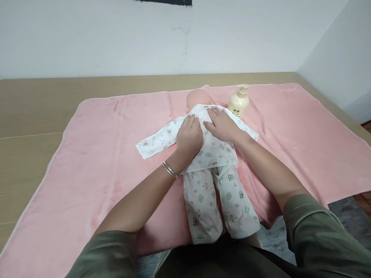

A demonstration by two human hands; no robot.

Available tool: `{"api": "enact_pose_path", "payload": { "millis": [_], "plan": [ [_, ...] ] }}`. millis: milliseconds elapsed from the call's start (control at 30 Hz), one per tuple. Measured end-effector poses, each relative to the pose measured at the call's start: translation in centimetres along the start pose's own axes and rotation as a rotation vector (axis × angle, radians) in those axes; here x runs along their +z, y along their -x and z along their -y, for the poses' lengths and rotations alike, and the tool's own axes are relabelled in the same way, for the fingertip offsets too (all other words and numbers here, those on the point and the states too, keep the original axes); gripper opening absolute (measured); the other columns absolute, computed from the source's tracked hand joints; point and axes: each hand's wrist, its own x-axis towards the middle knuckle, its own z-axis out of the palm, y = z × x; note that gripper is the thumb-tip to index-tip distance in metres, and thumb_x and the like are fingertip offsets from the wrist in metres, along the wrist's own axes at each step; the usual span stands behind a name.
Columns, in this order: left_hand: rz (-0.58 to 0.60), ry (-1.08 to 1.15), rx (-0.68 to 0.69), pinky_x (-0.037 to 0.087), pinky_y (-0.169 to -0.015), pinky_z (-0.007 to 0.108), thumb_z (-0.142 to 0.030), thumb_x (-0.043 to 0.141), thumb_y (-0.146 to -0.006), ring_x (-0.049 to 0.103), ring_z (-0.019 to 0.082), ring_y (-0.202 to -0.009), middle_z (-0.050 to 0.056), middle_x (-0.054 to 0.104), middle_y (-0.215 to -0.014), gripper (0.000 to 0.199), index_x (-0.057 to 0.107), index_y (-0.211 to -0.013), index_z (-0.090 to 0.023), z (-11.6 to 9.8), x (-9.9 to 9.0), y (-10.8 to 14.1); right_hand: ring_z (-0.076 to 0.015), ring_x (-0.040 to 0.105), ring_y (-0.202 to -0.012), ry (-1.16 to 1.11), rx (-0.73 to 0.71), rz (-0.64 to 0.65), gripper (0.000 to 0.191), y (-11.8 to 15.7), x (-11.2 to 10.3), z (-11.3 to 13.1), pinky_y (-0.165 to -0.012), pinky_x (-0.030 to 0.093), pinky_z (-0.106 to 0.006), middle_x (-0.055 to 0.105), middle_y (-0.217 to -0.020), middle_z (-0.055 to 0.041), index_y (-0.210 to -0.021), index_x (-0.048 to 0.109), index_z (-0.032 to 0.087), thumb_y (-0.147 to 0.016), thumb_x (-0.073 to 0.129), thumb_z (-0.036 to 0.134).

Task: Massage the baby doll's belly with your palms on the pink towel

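Observation:
A baby doll lies on a pink blanket, dressed in a white printed top (211, 156) and matching trousers (205, 206). Only the back or crown of its bald head (198, 98) shows at the collar. My left hand (190, 134) rests on the left side of the doll's upper body, fingers laid along the cloth. On the right side of the upper body lies my right hand (222, 124), flat, with its thumb apart from the fingers. Neither hand grips anything that I can see. One sleeve (156, 142) stretches out to the left.
The pink blanket (110, 162) covers much of a tan table (23, 160) and hangs over its front edge. A cream pump bottle (238, 102) stands just right of the doll's head. Behind the table is a white wall (133, 40).

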Motion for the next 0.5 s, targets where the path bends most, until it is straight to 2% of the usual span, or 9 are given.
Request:
{"api": "enact_pose_path", "payload": {
  "millis": [100, 333, 500],
  "plan": [
    [-0.019, 0.003, -0.001, 0.043, -0.113, 0.054, -0.022, 0.032, -0.096, 0.054, 0.03, -0.131, 0.02, 0.064, -0.129, 0.04, 0.061, -0.12, -0.009, 0.16, 0.17, -0.07, -0.0333, 0.023, -0.149, -0.024, 0.003, 0.023, 0.065, -0.23, -0.19, -0.39, -0.123, 0.016, -0.05, 0.029, -0.157, -0.022, -0.151, 0.028, -0.001, -0.099, 0.033, 0.038],
    [-0.02, 0.0, -0.035, 0.04, -0.115, 0.055, -0.026, 0.035, -0.095, 0.051, 0.032, -0.134, 0.02, 0.06, -0.135, 0.041, 0.058, -0.125, -0.009, 0.51, 0.2, -0.19, -0.0333, 0.026, -0.148, -0.003, 0.01, -0.004, 0.065, -0.11, 0.2, 0.01, -0.123, 0.017, -0.05, 0.031, -0.156, -0.023, -0.151, 0.028, -0.002, -0.099, 0.032, 0.037],
    [-0.023, 0.013, 0.0, 0.041, -0.115, 0.055, -0.024, 0.032, -0.096, 0.052, 0.029, -0.134, 0.019, 0.063, -0.132, 0.041, 0.06, -0.122, -0.01, 0.42, 0.33, -0.02, -0.0332, 0.025, -0.148, -0.008, 0.004, 0.004, 0.066, -0.14, -0.16, -0.36, -0.123, 0.017, -0.051, 0.03, -0.157, -0.0222, -0.151, 0.029, -0.002, -0.099, 0.032, 0.038]
  ]
}}
